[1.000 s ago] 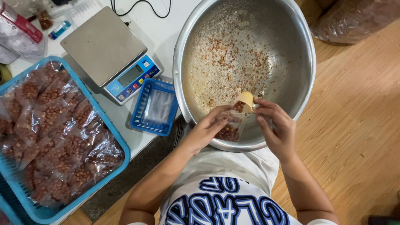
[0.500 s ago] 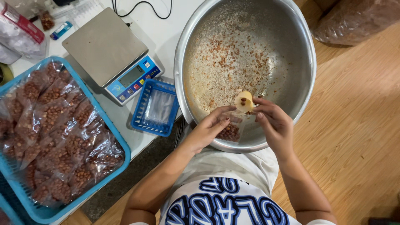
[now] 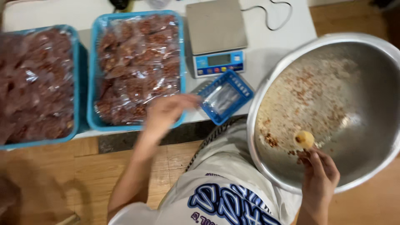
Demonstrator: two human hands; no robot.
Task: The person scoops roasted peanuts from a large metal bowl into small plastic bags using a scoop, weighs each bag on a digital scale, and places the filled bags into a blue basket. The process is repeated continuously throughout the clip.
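My right hand [image 3: 318,171] rests on the near rim of a large steel bowl [image 3: 366,104] and pinches a small yellow scoop [image 3: 304,139] just inside it. Reddish-brown crumbs are scattered over the bowl's bottom. My left hand [image 3: 166,112], blurred by motion, hovers over the near right corner of a blue tray [image 3: 92,83] packed with filled clear bags [image 3: 137,66]. Its fingers point toward a small blue basket [image 3: 225,98] that holds empty clear bags. I see nothing in that hand.
A grey digital scale [image 3: 216,37] stands on the white table [image 3: 287,33] behind the basket, with a black cable [image 3: 271,23] to its right. A second blue tray of filled bags [image 3: 37,83] sits at the far left. The wooden floor [image 3: 83,175] lies below.
The view has swung left. My left hand left the bowl, no longer shows the small filled bag, and moved to the tray and basket. My right hand stayed at the bowl with the scoop.
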